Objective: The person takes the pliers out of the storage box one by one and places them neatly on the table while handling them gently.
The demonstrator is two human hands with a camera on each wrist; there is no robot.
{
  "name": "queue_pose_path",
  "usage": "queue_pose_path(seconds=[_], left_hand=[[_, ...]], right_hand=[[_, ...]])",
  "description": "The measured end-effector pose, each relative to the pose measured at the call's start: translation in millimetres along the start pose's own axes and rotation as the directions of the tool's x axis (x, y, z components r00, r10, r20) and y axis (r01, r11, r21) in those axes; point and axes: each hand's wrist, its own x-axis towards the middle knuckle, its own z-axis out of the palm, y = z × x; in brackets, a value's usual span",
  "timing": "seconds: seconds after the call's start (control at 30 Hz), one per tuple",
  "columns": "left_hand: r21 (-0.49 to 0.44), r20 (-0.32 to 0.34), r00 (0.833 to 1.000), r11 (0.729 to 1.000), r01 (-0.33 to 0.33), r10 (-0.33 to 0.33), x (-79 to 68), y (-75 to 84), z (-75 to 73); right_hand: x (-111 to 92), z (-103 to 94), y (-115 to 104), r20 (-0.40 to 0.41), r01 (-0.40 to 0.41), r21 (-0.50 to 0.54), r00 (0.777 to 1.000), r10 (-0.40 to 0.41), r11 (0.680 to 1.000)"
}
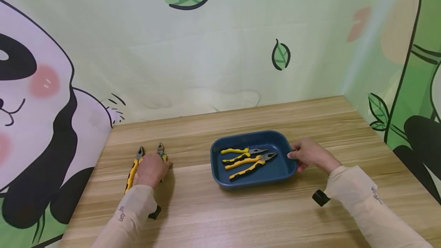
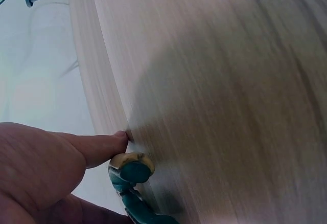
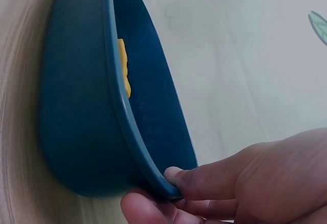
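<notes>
My left hand [image 1: 151, 169] is over a small pair of pliers with green and yellow handles [image 2: 135, 172], its thumb and fingers on either side of the handles. The metal nose of these pliers [image 1: 160, 148] points away beyond the fingers. Just left of that hand lies a larger pair of yellow-and-black pliers [image 1: 131, 174], partly covered by it. On the right, my right hand [image 1: 311, 154] pinches the rim of a blue rectangular tray [image 3: 82, 106], thumb inside and fingers outside. Two pairs of yellow-and-black pliers [image 1: 248, 163] lie in the tray.
The wooden table [image 1: 206, 217] meets a cloth backdrop [image 1: 220, 68] printed with a panda, leaves and bamboo. A black device [image 1: 321, 198] is strapped below the right wrist, and another black device [image 1: 154, 212] below the left.
</notes>
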Motion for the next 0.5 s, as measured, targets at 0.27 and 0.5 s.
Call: queue_pose_path(seconds=[0.27, 0.5], left_hand=[[0.005, 0.0, 1.0, 1.0, -0.009, 0.009, -2.2, -1.2, -1.0], [-0.013, -0.007, 1.0, 1.0, -0.006, 0.006, -3.8, -1.3, -2.1]], right_hand=[[1.3, -0.7, 1.4, -0.002, -0.006, -0.001, 1.0, 0.006, 1.0], [0.9, -1.0, 1.3, 0.0, -0.006, -0.007, 1.0, 0.006, 1.0]])
